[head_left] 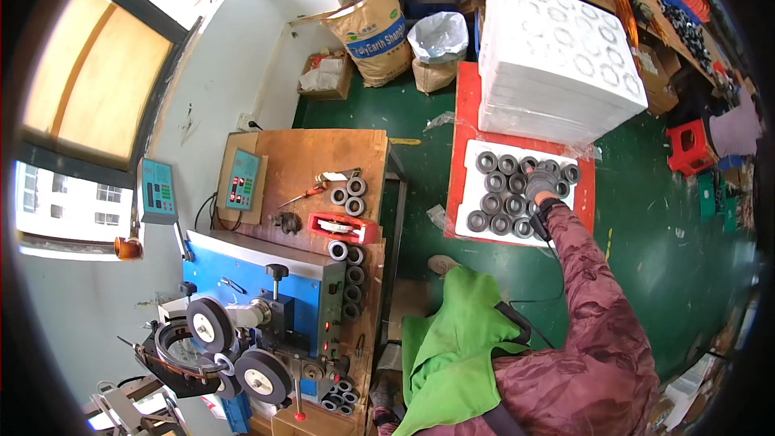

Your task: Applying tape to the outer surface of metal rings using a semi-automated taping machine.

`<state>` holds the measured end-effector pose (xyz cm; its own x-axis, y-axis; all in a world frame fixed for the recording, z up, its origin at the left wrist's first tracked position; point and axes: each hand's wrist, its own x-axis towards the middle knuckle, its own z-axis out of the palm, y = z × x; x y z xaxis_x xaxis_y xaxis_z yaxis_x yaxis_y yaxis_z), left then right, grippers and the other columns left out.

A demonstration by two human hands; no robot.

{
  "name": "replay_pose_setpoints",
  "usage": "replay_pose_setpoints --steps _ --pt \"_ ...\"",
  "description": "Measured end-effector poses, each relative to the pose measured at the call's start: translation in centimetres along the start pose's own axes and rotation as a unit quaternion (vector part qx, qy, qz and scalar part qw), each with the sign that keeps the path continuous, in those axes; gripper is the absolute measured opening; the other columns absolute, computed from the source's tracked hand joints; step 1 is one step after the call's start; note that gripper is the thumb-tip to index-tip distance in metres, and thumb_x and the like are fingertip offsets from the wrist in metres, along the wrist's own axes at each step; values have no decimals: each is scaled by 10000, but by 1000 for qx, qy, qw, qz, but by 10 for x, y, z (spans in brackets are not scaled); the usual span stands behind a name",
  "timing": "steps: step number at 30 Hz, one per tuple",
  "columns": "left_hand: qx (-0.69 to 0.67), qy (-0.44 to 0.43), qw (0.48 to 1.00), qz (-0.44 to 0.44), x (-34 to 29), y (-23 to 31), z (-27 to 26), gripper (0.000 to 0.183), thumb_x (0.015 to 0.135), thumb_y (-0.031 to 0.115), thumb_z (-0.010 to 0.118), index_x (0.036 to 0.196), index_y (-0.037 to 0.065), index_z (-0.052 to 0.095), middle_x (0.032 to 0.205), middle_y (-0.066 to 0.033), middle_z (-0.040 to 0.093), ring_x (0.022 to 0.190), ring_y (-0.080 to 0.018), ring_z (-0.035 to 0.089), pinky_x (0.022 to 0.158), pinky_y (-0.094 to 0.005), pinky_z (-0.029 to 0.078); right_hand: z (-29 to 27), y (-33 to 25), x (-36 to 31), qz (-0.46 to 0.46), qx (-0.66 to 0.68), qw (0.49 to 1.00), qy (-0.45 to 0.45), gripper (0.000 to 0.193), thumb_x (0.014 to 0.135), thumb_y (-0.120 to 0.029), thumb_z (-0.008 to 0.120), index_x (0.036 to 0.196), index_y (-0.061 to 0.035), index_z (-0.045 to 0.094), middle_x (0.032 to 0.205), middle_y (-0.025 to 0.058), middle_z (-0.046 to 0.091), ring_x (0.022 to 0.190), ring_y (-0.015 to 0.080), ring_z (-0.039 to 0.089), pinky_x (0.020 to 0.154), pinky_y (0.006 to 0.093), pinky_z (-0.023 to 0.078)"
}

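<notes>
One brown paper sack (378,36) with blue-banded lettering stands beyond the white foam tray (471,182), on which dark grey, thick-walled rings (492,211) lie flat, axes upright. The grey-gloved right hand (541,184) is down among them; whether it grips one is hidden. The left hand (383,396), low left of the tray, is too unclear to judge. A tall white foam stack (557,89) blocks the tray's far side.

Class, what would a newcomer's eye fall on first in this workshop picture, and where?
The tall white foam stack on a flat red board at upper right would probably draw the eye first. Next might come the blue metal machine with round black wheels at lower left. Just below the stack in the picture, the person's right hand, in a grey glove, is among dark grey rings on a white foam tray.
</notes>
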<state>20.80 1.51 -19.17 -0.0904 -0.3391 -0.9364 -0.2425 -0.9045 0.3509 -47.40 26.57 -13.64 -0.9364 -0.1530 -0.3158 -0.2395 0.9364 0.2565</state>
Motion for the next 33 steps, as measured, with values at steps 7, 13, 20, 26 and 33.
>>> replay_pose_setpoints --steps 7,13,20,26,33 --pt "310 84 945 68 -4 43 14 297 735 296 638 873 45 555 764 -100 586 561 -220 558 480 -335 475 13 -5 -3 84 58 994 -41 363 870 -236 392 1217 -153 457 1237 120 457 1176 294 397 929 432 326" --pt "338 61 935 88 7 48 17 280 743 285 631 874 47 563 756 -88 582 563 -209 556 483 -328 471 32 -2 7 59 79 993 -68 423 754 -155 512 1169 -82 481 1165 168 503 1081 303 488 880 374 402" --pt "359 47 926 106 9 54 28 260 751 271 622 875 48 571 748 -75 577 566 -196 555 487 -320 467 35 19 16 111 121 978 -129 385 712 -235 546 1073 -101 541 1075 179 546 993 313 541 794 370 448" --pt "391 9 914 112 17 54 48 243 759 260 615 876 50 579 740 -64 573 568 -184 554 490 -312 462 132 103 42 204 90 964 147 355 722 -221 556 1056 -100 555 1051 166 561 984 321 541 810 385 438" --pt "382 25 915 126 15 31 26 225 767 247 606 877 51 587 731 -50 568 570 -171 552 493 -304 458 89 66 28 137 218 966 10 373 700 -223 578 1051 -103 538 1011 174 565 974 314 536 814 366 432"
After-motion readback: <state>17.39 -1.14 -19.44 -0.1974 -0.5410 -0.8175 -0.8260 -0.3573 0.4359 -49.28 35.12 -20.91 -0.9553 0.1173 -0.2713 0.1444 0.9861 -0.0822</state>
